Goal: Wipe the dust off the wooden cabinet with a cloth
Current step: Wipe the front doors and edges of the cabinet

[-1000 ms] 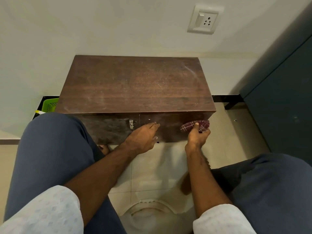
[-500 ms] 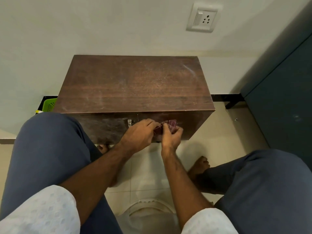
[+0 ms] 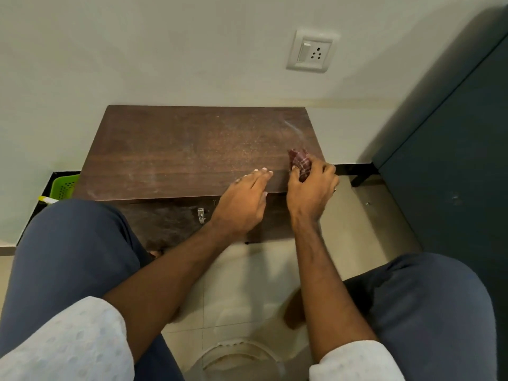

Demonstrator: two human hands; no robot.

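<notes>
the right hand (image 3: 312, 188) is gripping a bunched maroon checked cloth (image 3: 299, 162), its fingers curling round the lower part of the wad, and is pressing it on the top of the wooden cabinet (image 3: 192, 149) at the near right corner, with the cloth sticking out past the fingers toward the wall. the left hand (image 3: 242, 204) is lying just to the left of the right hand, a narrow gap between them, palm down with the fingers straight and close together, holding nothing. its fingertips are resting on the near edge of the cabinet top while its heel is hanging in front of the cabinet's front face. pale dust and streaks are showing across the dark top beyond both hands. a small metal latch (image 3: 201, 215) is sitting on the front face, just left of the left wrist. both forearms are reaching out from white sleeves (image 3: 68, 342) over a pale tiled floor (image 3: 357, 229), with knees in blue trousers (image 3: 71, 243) flanking them. well to the left of the left hand, a green basket (image 3: 64, 185) is peeking out beside the cabinet against the wall. a wall socket (image 3: 312, 52) is sitting high on the wall beyond the right hand, and a dark teal cupboard (image 3: 453, 160) is standing well to its right.
</notes>
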